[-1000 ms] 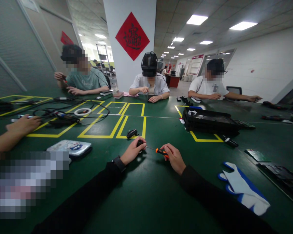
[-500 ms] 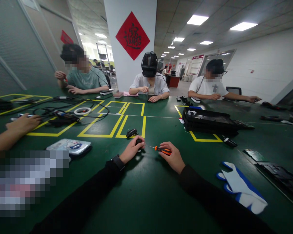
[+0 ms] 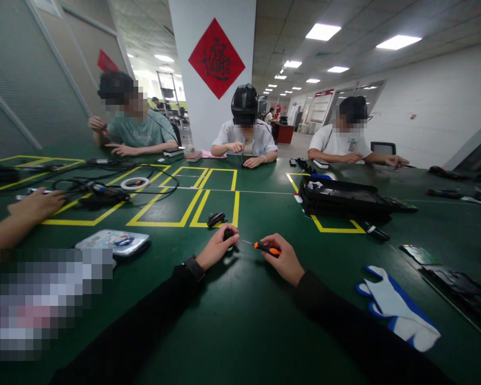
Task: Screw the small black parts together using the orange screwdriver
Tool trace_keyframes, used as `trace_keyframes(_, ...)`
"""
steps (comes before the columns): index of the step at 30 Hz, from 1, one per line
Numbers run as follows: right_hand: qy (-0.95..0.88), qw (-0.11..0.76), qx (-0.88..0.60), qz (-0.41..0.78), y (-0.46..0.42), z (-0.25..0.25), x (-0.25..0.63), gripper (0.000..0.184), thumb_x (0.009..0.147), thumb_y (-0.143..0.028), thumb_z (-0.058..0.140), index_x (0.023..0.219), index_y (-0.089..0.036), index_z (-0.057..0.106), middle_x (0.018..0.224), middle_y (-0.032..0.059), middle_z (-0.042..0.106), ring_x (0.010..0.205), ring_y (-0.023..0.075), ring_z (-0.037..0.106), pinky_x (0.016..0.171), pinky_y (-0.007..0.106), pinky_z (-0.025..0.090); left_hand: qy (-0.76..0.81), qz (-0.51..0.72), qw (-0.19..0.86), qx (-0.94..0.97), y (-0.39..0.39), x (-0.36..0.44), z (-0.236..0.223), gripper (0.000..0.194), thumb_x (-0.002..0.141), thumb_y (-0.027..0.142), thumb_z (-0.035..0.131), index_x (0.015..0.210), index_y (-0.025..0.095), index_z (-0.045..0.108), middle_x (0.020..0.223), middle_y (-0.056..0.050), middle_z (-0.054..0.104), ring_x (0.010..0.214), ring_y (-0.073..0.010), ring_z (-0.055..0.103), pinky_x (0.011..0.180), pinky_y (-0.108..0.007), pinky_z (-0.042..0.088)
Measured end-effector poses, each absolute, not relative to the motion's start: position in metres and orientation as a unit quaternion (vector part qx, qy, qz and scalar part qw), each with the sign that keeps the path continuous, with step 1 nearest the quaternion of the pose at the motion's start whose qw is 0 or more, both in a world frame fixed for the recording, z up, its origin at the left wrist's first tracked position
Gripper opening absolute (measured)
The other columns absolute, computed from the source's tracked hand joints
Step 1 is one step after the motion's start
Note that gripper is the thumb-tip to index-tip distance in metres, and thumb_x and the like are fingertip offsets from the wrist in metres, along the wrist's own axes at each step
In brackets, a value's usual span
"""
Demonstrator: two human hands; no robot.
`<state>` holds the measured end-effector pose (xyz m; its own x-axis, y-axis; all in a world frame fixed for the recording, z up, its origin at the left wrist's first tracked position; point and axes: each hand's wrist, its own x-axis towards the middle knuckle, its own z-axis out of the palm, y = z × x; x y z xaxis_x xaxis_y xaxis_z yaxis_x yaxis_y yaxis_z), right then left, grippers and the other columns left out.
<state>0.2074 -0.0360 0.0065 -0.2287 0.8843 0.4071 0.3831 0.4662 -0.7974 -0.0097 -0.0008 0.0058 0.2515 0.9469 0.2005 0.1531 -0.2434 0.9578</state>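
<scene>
Orange and black, the screwdriver point(image 3: 268, 248) sits in the right hand point(image 3: 284, 259), that grip closed around the handle, and the slim shaft points straight across to the left hand point(image 3: 218, 247)! Over on that side, the grip is pinched on a small black piece point(image 3: 229, 238); whether the tip touches it is too fine to call. Both hands are out over the green tabletop point(image 3: 240, 331), a dark band point(image 3: 195, 267) round the left wrist. Just beyond the left hand, a black gadget point(image 3: 216, 219) lies at the yellow tape point(image 3: 238, 208). Out right, it's a white-and-blue glove point(image 3: 398, 307), a green circuit board point(image 3: 420, 255) past it, and black casing point(image 3: 339, 195) farther across. Way over left, a co-worker's hand point(image 3: 38, 206) reaches in beyond a pale flat case point(image 3: 118, 239)!
</scene>
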Motion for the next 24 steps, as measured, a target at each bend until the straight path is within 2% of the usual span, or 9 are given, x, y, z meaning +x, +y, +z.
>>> trace_keyframes(4,-0.730,0.417,-0.463,0.281,-0.0360,0.0068,0.2066,0.027,0.073,-0.027,0.058,0.099,-0.019,0.055,0.078,0.0004,0.059,0.070,0.0134,0.056,0.067,0.027,0.044,0.416,0.447,0.437,0.661,0.0002,-0.0105,0.0043,0.021,0.077,0.034,0.052,0.091,0.018,0.049,0.077,0.001,0.055,0.071,-0.0136,0.056,0.070,-0.028,0.044)
trace_keyframes(8,-0.751,0.379,-0.464,0.278,-0.0380,0.0081,0.2060,0.022,0.083,-0.034,0.046,0.084,-0.017,0.061,0.065,-0.0005,0.057,0.057,0.0113,0.052,0.057,0.024,0.041,0.400,0.444,0.441,0.670,-0.0012,-0.0131,0.0056,0.018,0.075,0.028,0.054,0.091,0.018,0.050,0.081,0.000,0.056,0.073,-0.0132,0.055,0.072,-0.027,0.043)
trace_keyframes(10,-0.757,0.386,-0.459,0.260,-0.0391,0.0086,0.2059,0.024,0.084,-0.033,0.046,0.078,-0.017,0.062,0.068,0.0007,0.059,0.061,0.0124,0.054,0.060,0.024,0.042,0.386,0.433,0.448,0.681,-0.0025,-0.0150,0.0066,0.019,0.072,0.022,0.057,0.089,0.018,0.050,0.084,-0.001,0.056,0.076,-0.0134,0.054,0.072,-0.027,0.042)
trace_keyframes(14,-0.750,0.418,-0.451,0.246,-0.0409,0.0099,0.2055,0.016,0.079,-0.031,0.054,0.083,-0.017,0.062,0.080,0.0030,0.062,0.072,0.0148,0.058,0.068,0.027,0.045,0.367,0.423,0.479,0.676,-0.0035,-0.0171,0.0066,0.022,0.066,0.012,0.057,0.085,0.017,0.048,0.082,0.000,0.055,0.074,-0.0128,0.054,0.070,-0.027,0.042)
trace_keyframes(24,-0.749,0.435,-0.441,0.236,-0.0433,0.0144,0.2059,0.014,0.077,-0.027,0.056,0.086,-0.017,0.061,0.084,0.0046,0.061,0.076,0.0155,0.058,0.072,0.030,0.048,0.351,0.436,0.521,0.645,-0.0036,-0.0172,0.0063,0.023,0.066,0.007,0.051,0.086,0.018,0.047,0.082,0.000,0.056,0.074,-0.0124,0.056,0.071,-0.026,0.043)
